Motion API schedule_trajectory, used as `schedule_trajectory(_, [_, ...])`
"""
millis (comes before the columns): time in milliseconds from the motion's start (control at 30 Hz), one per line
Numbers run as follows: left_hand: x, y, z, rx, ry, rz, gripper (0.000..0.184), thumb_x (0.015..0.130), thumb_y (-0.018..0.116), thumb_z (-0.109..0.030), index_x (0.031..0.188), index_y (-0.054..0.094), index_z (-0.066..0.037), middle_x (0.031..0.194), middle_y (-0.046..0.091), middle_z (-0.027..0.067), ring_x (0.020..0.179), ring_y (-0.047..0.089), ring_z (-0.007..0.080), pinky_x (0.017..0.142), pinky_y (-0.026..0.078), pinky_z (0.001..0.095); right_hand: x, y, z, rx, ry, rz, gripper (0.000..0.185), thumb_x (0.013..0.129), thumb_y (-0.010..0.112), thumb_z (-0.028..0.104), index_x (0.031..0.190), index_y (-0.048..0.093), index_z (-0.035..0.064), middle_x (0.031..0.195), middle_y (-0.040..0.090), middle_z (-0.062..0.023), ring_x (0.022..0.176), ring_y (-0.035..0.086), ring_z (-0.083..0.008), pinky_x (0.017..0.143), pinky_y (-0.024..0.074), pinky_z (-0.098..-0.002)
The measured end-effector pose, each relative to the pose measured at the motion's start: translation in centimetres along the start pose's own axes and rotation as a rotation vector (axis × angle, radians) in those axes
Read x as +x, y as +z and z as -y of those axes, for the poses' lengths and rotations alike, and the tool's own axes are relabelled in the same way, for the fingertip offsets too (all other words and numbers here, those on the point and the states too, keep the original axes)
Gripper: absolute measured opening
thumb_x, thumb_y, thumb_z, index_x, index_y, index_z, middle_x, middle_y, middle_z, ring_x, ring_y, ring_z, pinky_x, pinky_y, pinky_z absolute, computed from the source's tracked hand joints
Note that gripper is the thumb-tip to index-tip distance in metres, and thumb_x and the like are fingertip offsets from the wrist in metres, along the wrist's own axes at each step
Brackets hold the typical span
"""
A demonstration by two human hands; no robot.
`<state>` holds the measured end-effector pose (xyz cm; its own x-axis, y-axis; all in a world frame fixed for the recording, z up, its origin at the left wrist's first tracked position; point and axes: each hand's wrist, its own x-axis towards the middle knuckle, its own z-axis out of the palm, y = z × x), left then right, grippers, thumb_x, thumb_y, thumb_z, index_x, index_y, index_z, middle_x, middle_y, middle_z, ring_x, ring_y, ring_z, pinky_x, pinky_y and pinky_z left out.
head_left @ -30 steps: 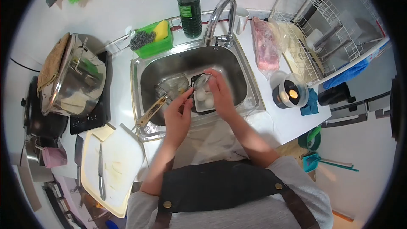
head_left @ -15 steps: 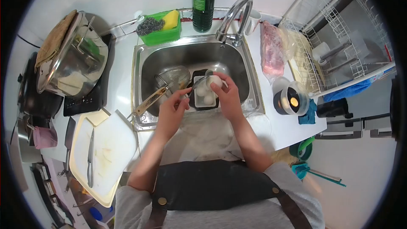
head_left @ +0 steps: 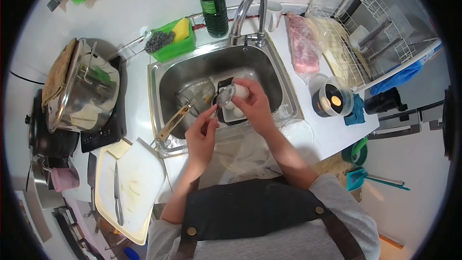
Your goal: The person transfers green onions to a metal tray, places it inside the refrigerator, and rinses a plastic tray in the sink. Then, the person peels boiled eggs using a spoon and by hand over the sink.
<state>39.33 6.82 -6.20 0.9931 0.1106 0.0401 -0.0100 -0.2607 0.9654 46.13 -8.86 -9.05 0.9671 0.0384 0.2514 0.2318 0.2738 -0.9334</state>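
Over the steel sink (head_left: 168,74), my right hand (head_left: 255,108) is closed round a white egg (head_left: 241,91). My left hand (head_left: 201,137) pinches a metal spoon (head_left: 225,96), its bowl against the egg's left side. Below them in the basin, a white tray (head_left: 236,119) holds several white eggs, partly hidden by my right hand. To the left lies a wire strainer (head_left: 195,94), its wooden handle (head_left: 172,123) resting over the sink's edge.
A faucet (head_left: 262,14) and a green bottle (head_left: 213,9) stand behind the sink. Wrapped meat (head_left: 303,43), a plastic container (head_left: 333,100) and a dish rack (head_left: 370,43) are right. Left are a large pot (head_left: 91,91) and a cutting board (head_left: 134,183) with a knife (head_left: 117,192).
The view has shifted between frames. My right hand has brought a white egg up above the tray, and the spoon now lies against it.
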Motion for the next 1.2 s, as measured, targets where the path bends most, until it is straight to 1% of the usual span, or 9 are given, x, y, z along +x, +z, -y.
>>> schedule_trajectory(167, [-0.1,0.1,0.3,-0.047,0.039,-0.005,0.033,0.089,0.057,-0.004,0.122,0.057,-0.006,0.073,0.055,-0.0008,0.066,0.049,0.0031,0.061,0.04,0.0174,-0.3,0.2,-0.8,0.002,-0.012,-0.027,0.037,0.085,0.062,0.004,0.12,0.051,0.0019,0.109,0.049,-0.0068,0.102,0.053,-0.0138,0.089,0.0468,-0.0266])
schedule_trajectory(267, [0.2,-0.3,0.1,-0.096,-0.042,0.017,0.035,0.089,0.058,-0.005,0.123,0.054,-0.005,0.074,0.053,-0.0006,0.068,0.051,0.004,0.062,0.041,0.0177,0.2,-0.1,-0.1,0.238,0.308,-0.136,0.034,0.09,0.057,0.013,0.122,0.049,0.0023,0.108,0.049,-0.0076,0.099,0.054,-0.0151,0.089,0.049,-0.0301])
schedule_trajectory(367, [0.9,0.2,0.1,-0.118,-0.053,0.032,0.04,0.085,0.063,-0.009,0.124,0.053,-0.005,0.075,0.052,-0.0013,0.067,0.047,0.0027,0.059,0.039,0.0172,0.3,-0.4,-1.4,0.282,0.332,-0.162,0.033,0.095,0.05,0.018,0.123,0.046,0.0023,0.109,0.053,-0.0102,0.096,0.059,-0.0206,0.09,0.0501,-0.0358])
schedule_trajectory(667, [5.9,3.0,1.3,-0.027,0.035,-0.005,0.048,0.07,0.079,-0.013,0.114,0.059,-0.004,0.104,0.059,0.005,0.078,0.056,0.0072,0.063,0.043,0.0185,0.9,1.3,-1.9,0.314,0.439,-0.04,0.038,0.095,0.049,0.033,0.122,0.038,0.0077,0.106,0.048,-0.006,0.093,0.051,-0.0117,0.074,0.0407,-0.0227])
schedule_trajectory(800, [7.8,2.7,1.0,-0.365,-0.052,0.091,0.047,0.074,0.075,-0.006,0.117,0.057,-0.002,0.102,0.063,0.0044,0.087,0.059,0.0091,0.072,0.048,0.0203,8.1,-3.8,-8.4,0.06,0.321,-0.08,0.055,0.091,0.053,0.041,0.131,0.033,0.0086,0.116,0.049,-0.0087,0.099,0.047,-0.0191,0.085,0.0395,-0.0338])
schedule_trajectory(867, [8.8,2.7,1.0,-0.445,-0.015,0.114,0.049,0.074,0.074,-0.004,0.12,0.055,-0.002,0.101,0.063,0.0036,0.086,0.059,0.0094,0.073,0.048,0.0201,12.8,-6.1,-10.3,0.064,0.512,-0.32,0.06,0.087,0.055,0.041,0.134,0.035,0.0094,0.128,0.044,-0.009,0.12,0.038,-0.0212,0.096,0.0338,-0.044])
schedule_trajectory(1067, [10.6,2.7,1.2,-0.393,-0.139,0.192,0.06,0.074,0.07,-0.003,0.13,0.049,-0.008,0.099,0.059,-0.0015,0.069,0.047,0.002,0.052,0.032,0.0168,17.2,-10.1,-10.3,0.121,0.711,-0.023,0.049,0.084,0.056,0.042,0.117,0.052,0.0072,0.11,0.059,-0.008,0.105,0.052,-0.0221,0.092,0.0388,-0.043])
schedule_trajectory(1100, [11.0,3.0,1.5,-0.389,-0.167,0.181,0.06,0.075,0.069,-0.003,0.131,0.048,-0.008,0.097,0.059,-0.0012,0.066,0.046,0.0018,0.051,0.031,0.0169,16.8,-9.5,-8.1,0.157,0.78,-0.062,0.037,0.084,0.058,0.036,0.105,0.056,0.0052,0.092,0.063,-0.0062,0.089,0.059,-0.0194,0.08,0.0467,-0.0377])
schedule_trajectory(1200, [12.0,3.7,3.8,-0.484,-0.321,0.221,0.053,0.077,0.065,-0.004,0.128,0.049,-0.008,0.089,0.057,-0.0009,0.057,0.04,0.0016,0.045,0.027,0.0177,14.4,-7.4,-4.7,-0.289,0.612,0.256,0.029,0.078,0.066,0.029,0.092,0.062,0.0038,0.084,0.063,-0.0088,0.071,0.061,-0.0177,0.063,0.0514,-0.0329])
